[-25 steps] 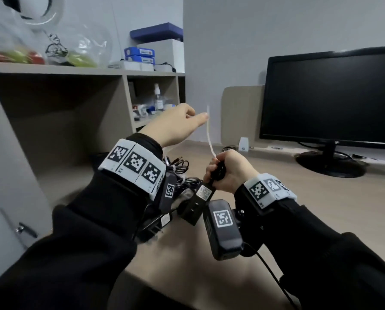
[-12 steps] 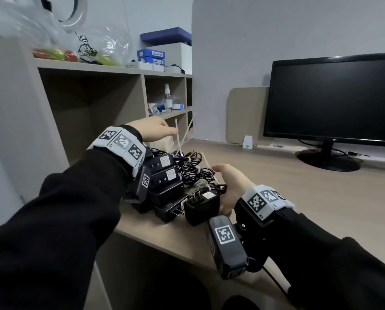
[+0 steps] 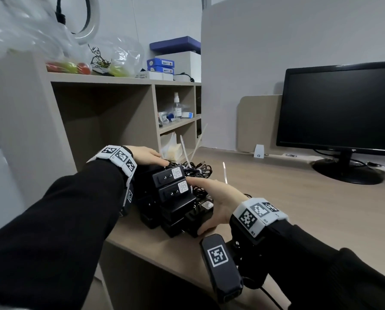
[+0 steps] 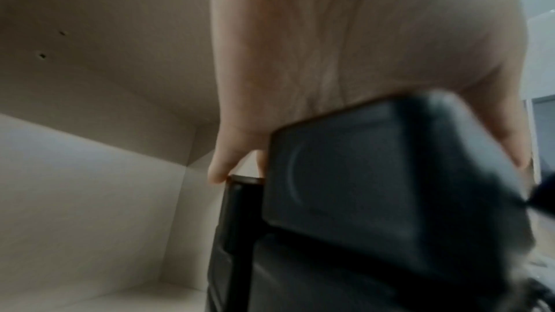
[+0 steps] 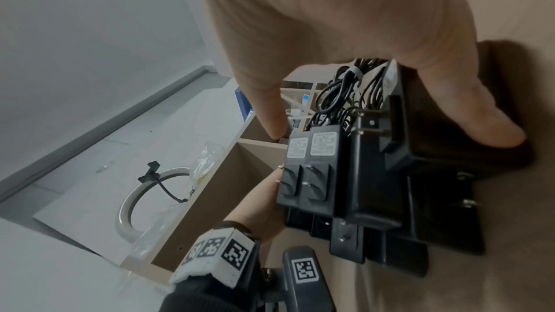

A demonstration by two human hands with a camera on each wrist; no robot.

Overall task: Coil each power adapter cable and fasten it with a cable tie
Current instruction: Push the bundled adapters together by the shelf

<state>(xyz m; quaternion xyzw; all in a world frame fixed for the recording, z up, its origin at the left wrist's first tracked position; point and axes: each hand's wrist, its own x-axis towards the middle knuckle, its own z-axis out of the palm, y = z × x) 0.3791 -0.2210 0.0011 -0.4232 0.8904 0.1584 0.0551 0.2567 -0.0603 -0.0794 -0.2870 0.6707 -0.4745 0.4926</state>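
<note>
Several black power adapters (image 3: 171, 191) lie stacked at the desk's front left corner, their coiled black cables (image 3: 198, 171) bundled behind them. My left hand (image 3: 155, 158) rests flat on top of the stack, with the palm over a black adapter (image 4: 375, 174). My right hand (image 3: 205, 191) presses against the stack's right side with straight fingers, thumb low by the front adapter. From the right wrist, the index finger reaches past the labelled adapters (image 5: 318, 170) and the thumb lies on the outer one. A white cable tie tail (image 3: 224, 173) sticks up behind my right hand.
A shelf unit (image 3: 102, 121) stands close on the left, behind the stack. More white ties (image 3: 187, 151) poke up beside a plastic bag (image 3: 171, 151). A black monitor (image 3: 343, 108) stands at the back right. The desk edge (image 3: 155, 249) runs just in front of the adapters.
A second ago my left hand pulled a white tie up from the bundle gripped in my right. That adapter now lies on the stack and both hands lie flat against it.
</note>
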